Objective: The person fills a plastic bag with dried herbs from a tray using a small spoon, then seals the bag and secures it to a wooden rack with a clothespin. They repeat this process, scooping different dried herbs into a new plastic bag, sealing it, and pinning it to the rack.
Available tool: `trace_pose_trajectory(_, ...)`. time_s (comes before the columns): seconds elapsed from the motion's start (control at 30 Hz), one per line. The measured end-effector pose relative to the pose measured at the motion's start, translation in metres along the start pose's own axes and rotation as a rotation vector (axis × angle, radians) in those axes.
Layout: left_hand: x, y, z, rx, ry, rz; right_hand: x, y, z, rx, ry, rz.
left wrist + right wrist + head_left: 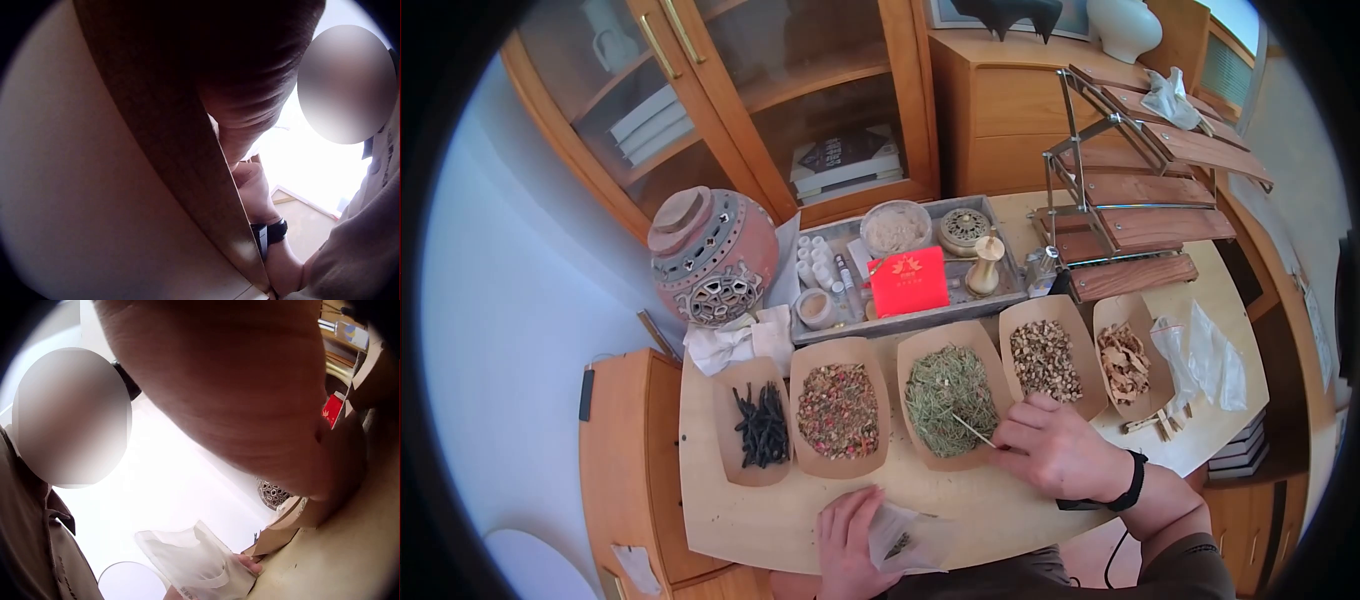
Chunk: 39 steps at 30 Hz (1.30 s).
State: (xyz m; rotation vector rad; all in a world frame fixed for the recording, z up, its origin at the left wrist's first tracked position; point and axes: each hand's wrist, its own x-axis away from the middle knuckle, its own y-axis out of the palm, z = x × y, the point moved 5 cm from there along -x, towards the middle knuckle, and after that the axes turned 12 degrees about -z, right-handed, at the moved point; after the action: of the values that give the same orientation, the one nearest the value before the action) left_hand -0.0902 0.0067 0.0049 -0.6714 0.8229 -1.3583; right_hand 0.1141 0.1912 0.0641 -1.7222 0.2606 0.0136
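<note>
My left hand (848,540) holds a small white pouch (918,536) at the table's front edge, its mouth spread and some green bits inside. Seen from the right wrist, the pouch (194,562) stands upright with the left fingertips at its side. My right hand (1055,452) pinches a thin, light-coloured stick-like tool (974,431). The tool's far end lies among dried green herbs (948,390) in the middle paper tray (912,347). Curled fingers hide the near end of the tool. A black band (1135,482) circles the right wrist.
Flanking trays hold black pods (762,425), a reddish mix (838,410), brown pieces (1045,360) and tan chips (1122,362). Behind them is a grey tray (880,328) with a red packet (908,282). A clay pot (712,255) stands left, a folding wooden rack (1140,190) right.
</note>
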Motion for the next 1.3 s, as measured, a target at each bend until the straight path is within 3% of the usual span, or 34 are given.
trace_pose_trajectory(0.4,-0.001,-0.001,-0.002,0.000,-0.003,-0.011,0.003,0.001,-0.013,-0.084,-0.163,-0.122)
trace_pose_trajectory(1.3,-0.005,-0.001,0.002,-0.035,0.004,0.017,0.017,-0.020,0.010,-0.559,0.001,0.197)
